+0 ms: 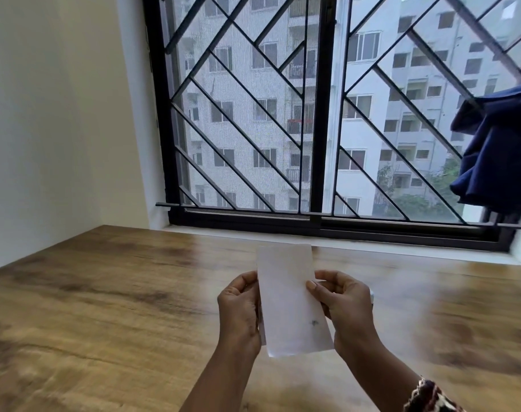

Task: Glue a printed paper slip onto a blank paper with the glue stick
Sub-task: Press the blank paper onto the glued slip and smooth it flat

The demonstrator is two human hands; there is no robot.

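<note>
A white paper (pixel 289 298), long and narrow, is held upright above the wooden table (pixel 104 292) in the middle of the view. Its side facing me is blank except for a small dark smudge near the lower right. My left hand (pixel 238 313) grips its left edge and my right hand (pixel 345 307) pinches its right edge with the thumb on the front. A second sheet edge peeks out behind the lower left of the paper. No glue stick is in sight.
The wooden table runs to a window sill (pixel 372 245) under a black-framed window with diagonal bars (pixel 318 114). A white wall (pixel 45 114) stands at the left. Dark blue cloth (pixel 497 150) hangs at the right.
</note>
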